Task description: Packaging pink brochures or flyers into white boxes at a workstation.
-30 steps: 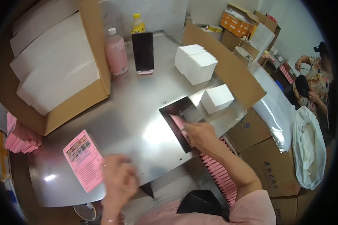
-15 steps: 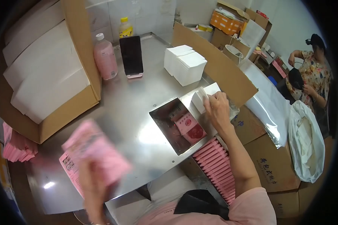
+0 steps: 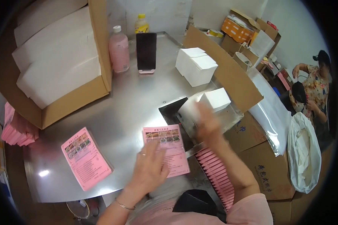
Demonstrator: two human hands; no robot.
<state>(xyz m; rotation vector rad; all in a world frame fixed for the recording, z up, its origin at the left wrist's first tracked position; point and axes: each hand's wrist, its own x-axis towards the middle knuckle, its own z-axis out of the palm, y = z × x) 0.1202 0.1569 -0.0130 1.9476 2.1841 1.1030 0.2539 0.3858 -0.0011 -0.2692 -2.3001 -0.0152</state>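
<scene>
My left hand [image 3: 149, 165] lies on a pink printed paper sheet [image 3: 178, 159], its fingers stretched over the lower left part. The sheet lies at the table's front edge and hides part of a dark rectangular opening [image 3: 171, 109]. To its right, my right hand [image 3: 209, 125] is smeared by motion. A blurred white wad of folded paper napkins [image 3: 189, 108] is at its fingertips, over the opening's far right side. Behind that hand stands a small block of white napkins [image 3: 216, 98]. A stack of pink printed sheets [image 3: 87, 161] lies to the left.
A cardboard box of white paper [image 3: 60, 63] stands at left, beside pink packets [image 3: 17, 125]. Farther back are a pink bottle [image 3: 119, 52], a phone on a stand [image 3: 146, 52] and a larger napkin stack [image 3: 196, 67]. Pink packets [image 3: 216, 172] line up below the edge. A person [image 3: 313, 82] sits at right.
My left hand has carried the pink sheet right, from above the left stack to the opening. My right hand has moved slightly toward me with the white napkins. The view has shifted.
</scene>
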